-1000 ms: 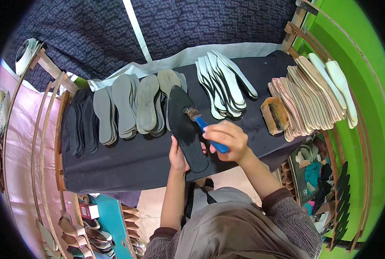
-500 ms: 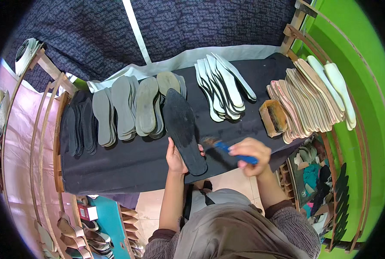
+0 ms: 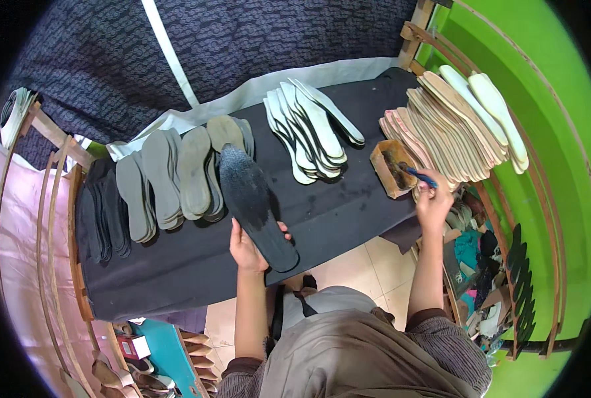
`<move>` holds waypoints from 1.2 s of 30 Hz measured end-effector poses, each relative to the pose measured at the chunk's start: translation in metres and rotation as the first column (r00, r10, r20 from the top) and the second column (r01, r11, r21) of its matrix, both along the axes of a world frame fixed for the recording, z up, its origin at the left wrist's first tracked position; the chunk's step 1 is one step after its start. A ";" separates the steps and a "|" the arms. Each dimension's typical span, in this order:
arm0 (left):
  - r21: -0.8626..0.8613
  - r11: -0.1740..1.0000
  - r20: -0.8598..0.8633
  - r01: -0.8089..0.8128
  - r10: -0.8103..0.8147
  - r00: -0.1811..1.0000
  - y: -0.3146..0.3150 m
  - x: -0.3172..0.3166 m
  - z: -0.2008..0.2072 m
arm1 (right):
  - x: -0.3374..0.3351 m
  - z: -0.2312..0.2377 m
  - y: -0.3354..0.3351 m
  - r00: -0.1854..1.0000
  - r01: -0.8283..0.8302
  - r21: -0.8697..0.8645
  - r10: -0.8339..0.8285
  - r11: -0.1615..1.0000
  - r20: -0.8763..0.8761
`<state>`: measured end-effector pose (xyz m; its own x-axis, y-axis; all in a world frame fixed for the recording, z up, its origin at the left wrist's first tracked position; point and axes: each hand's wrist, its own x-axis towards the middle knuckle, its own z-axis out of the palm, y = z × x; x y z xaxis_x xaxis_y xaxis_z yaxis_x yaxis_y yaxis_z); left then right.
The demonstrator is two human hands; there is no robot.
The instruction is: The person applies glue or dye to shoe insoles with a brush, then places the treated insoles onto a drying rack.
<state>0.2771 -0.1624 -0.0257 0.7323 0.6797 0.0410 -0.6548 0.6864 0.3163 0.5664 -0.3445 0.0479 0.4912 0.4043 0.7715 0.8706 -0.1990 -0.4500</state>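
A black shoe insole [image 3: 252, 205] lies across my left hand [image 3: 247, 249], whose thumb and fingers grip its edges near the lower end. The insole's upper part looks wet and shiny, the lower part duller. My right hand [image 3: 434, 202] is closed around the blue handle of a brush [image 3: 422, 177]. The brush's bristle end dips into an open box-like container [image 3: 391, 180] with brown stains inside, so the bristles are partly hidden. Beside the container stands a long row of beige insoles [image 3: 451, 129].
On the black-covered table [image 3: 335, 219], white insoles [image 3: 312, 129] lie fanned at the middle back. Grey insoles [image 3: 159, 179] and black insoles [image 3: 102, 212] are stacked to the left. Wooden rails flank both sides. A shelf with shoes [image 3: 151, 378] stands below left.
My right hand has carried the brush from beside the insole rightward into the container. The insole stays in my left hand, and its upper part looks shinier. The whole view has shifted slightly.
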 end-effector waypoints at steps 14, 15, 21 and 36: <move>0.000 0.999 0.015 0.032 -0.032 0.999 0.000 -0.002 -0.006 | -0.023 0.000 0.001 0.998 -0.002 0.106 -0.006 0.994 0.068; 0.025 0.999 0.029 0.040 -0.040 0.999 0.001 -0.003 -0.006 | -0.028 0.002 0.002 0.998 -0.012 0.102 0.006 0.995 0.065; 0.050 0.999 -0.017 0.008 -0.007 1.000 0.003 -0.003 -0.008 | -0.076 0.016 0.006 0.901 -0.429 0.129 0.415 0.894 0.125; 0.007 0.998 -0.060 -0.070 0.070 0.996 0.005 -0.004 -0.008 | -0.164 -0.016 0.065 0.295 -0.956 -0.020 0.955 0.294 -0.043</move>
<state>0.2729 -0.1576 -0.0338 0.6839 0.7296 0.0015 -0.6811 0.6378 0.3596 0.4027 -0.2796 0.0317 -0.2469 0.6242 0.7413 0.4496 0.7514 -0.4829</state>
